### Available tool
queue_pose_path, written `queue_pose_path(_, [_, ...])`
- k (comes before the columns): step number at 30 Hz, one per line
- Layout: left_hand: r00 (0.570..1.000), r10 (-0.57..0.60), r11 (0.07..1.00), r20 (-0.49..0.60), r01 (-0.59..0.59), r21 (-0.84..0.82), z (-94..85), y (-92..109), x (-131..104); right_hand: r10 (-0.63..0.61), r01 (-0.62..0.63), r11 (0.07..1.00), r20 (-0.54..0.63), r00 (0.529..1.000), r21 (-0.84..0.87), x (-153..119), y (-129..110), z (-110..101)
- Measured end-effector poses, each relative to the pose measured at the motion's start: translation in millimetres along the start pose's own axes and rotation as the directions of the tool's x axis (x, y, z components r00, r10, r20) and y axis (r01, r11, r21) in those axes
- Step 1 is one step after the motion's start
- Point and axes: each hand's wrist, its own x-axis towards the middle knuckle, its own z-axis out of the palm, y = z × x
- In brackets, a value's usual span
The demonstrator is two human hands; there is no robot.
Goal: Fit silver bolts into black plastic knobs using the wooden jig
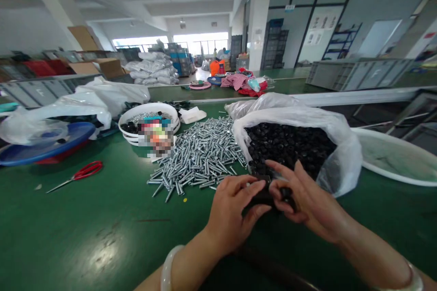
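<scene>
My left hand (232, 211) is closed around a dark block-like part (262, 198), its thumb and fingers pinching it. Close beside it, my right hand (307, 200) has its fingers curled around a small black plastic piece (286, 192), while the index finger points out. The two hands almost meet, and the fingers cover much of the dark part. Just beyond them, an open white plastic bag (350, 154) holds many small black pieces (290, 145). Left of the bag lies a loose heap of silver screws (205, 154) on the green table (129, 245).
Red-handled scissors (88, 170) lie at the left. Behind are stacked white basins (128, 138) and a blue basin (80, 138) with plastic bags. A white round tray (392, 175) sits at the right. Grey crates (362, 75) stand across the far bench.
</scene>
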Motion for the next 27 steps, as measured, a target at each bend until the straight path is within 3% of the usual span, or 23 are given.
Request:
queue_pose_path(4, [0.995, -0.062, 0.997, 0.082, 0.065, -0.028, 6.9, 20, 1, 0.072, -0.069, 0.997, 0.049, 0.996, -0.044, -9, 17, 24])
queue_pose_path(7, [0.984, -0.149, 0.977, 0.100, 0.162, -0.138, 7.0, 18, -3, 0.048, -0.042, 0.997, 0.090, 0.995, -0.068, -12, 31, 25])
queue_pose_path(9, [0.957, -0.275, 0.925, 0.095, 0.290, -0.244, 2.3, 9, -3, 0.016, -0.006, 0.997, 0.127, 0.992, -0.078, -13, 31, 20])
queue_pose_path(11, [0.907, -0.409, 0.836, 0.101, 0.417, -0.356, -3.9, -3, -1, -0.081, 0.083, 0.996, 0.065, 0.995, -0.032, -10, 21, 10])
queue_pose_path(13, [0.872, -0.478, 0.772, 0.110, 0.476, -0.420, -8.6, -16, 3, -0.212, 0.221, 0.972, -0.111, 0.971, 0.074, -2, 8, -3])
queue_pose_path(16, [0.893, -0.438, 0.836, 0.099, 0.446, -0.321, -9.7, -27, 10, -0.296, 0.358, 0.916, -0.301, 0.907, 0.179, 17, -3, -21])
queue_pose_path(19, [0.957, -0.259, 0.959, 0.134, 0.271, -0.085, -5.8, -29, 14, -0.306, 0.333, 0.936, -0.204, 0.930, 0.114, 29, 2, -29])
queue_pose_path(21, [0.973, -0.164, 0.986, 0.160, 0.164, 0.012, -2.1, -27, 16, -0.339, 0.340, 0.940, -0.112, 0.934, -0.017, 30, 11, -26])
queue_pose_path(24, [0.976, -0.143, 0.989, 0.165, 0.134, 0.063, 4.0, -25, 17, -0.361, 0.347, 0.921, -0.056, 0.931, -0.176, 31, 21, -16])
queue_pose_path(27, [0.975, -0.186, 0.980, 0.119, 0.176, 0.092, 10.0, -26, 18, -0.306, 0.298, 0.949, -0.071, 0.950, -0.101, 33, 22, -11])
